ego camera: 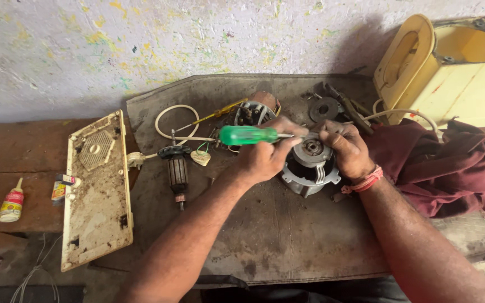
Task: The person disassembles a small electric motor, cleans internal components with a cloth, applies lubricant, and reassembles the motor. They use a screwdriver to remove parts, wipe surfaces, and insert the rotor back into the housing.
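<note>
In the centre of the frame my left hand (pixel 264 157) is closed around a screwdriver with a green handle (pixel 247 135), its tip pointing to the grey motor housing (pixel 310 165), and my right hand (pixel 344 148) grips the top of this housing from the right side. At the left of them, a motor rotor (pixel 178 171) and a dirty cream cover plate (pixel 97 191) lie on the dark mat (pixel 265 230). Farther, at upper right, stands a yellow casing (pixel 450 67) above a maroon cloth (pixel 450 163).
</note>
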